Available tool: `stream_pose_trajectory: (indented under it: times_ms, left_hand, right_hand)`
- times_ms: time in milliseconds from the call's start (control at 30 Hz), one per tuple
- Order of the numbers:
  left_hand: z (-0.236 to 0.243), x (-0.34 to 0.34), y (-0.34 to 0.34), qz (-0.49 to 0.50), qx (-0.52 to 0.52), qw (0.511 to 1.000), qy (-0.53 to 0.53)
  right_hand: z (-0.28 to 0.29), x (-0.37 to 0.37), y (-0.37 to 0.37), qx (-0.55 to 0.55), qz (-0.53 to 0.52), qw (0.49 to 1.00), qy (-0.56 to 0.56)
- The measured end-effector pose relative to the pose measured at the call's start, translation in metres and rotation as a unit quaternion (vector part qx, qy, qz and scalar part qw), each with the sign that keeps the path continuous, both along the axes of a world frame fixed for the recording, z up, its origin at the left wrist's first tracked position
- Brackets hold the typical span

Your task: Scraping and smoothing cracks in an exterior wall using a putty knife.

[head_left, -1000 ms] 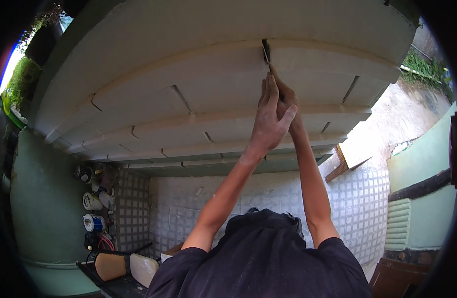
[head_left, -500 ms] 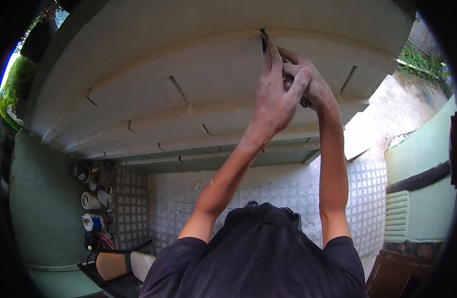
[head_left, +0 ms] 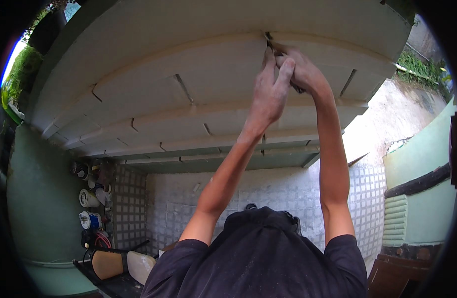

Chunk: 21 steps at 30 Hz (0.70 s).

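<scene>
Both my arms reach up to a pale stepped slab surface [head_left: 213, 74]. A thin dark tool [head_left: 268, 39] sticks into a seam between two slabs. My right hand [head_left: 305, 74] is closed around the tool's lower part, just under the seam. My left hand [head_left: 268, 94] lies against the right hand and the tool with its fingers stretched straight up; its thumb and palm side are hidden. My dark shirt [head_left: 258, 258] fills the lower middle.
The slabs step down toward a wall of small square tiles [head_left: 188, 198]. A green wall [head_left: 39, 198] stands at the left, with several cans and containers [head_left: 89, 208] beside it. Two tan and white rounded objects [head_left: 121, 263] lie at the lower left. Green ribbed panels [head_left: 399, 218] are at the right.
Both hands have risen with the tool toward the seam higher on the slabs. The blade tip now sits in the seam, and less of it shows above the hands.
</scene>
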<state>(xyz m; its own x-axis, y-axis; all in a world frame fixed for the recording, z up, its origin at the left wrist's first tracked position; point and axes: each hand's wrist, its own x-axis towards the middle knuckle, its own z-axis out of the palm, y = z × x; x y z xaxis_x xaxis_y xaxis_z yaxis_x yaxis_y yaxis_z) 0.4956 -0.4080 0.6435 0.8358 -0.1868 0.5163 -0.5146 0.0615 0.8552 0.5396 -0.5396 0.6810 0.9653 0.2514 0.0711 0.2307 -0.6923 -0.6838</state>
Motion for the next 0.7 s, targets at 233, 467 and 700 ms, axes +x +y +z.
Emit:
stream_pose_trajectory:
  times_ms: [233, 467, 700]
  left_hand:
    - [-0.003, 0.011, -0.006, 0.028, 0.009, 0.999, -0.025]
    - [-0.002, 0.016, -0.003, 0.028, 0.004, 1.0, -0.011]
    - [-0.001, 0.015, -0.007, 0.048, -0.029, 0.996, -0.065]
  right_hand:
    - [-0.009, -0.004, -0.002, 0.108, 0.013, 0.986, -0.124]
    - [0.0, -0.007, 0.011, 0.161, -0.017, 0.98, -0.112]
    - [-0.005, 0.004, 0.007, 0.034, 0.003, 0.992, -0.12]
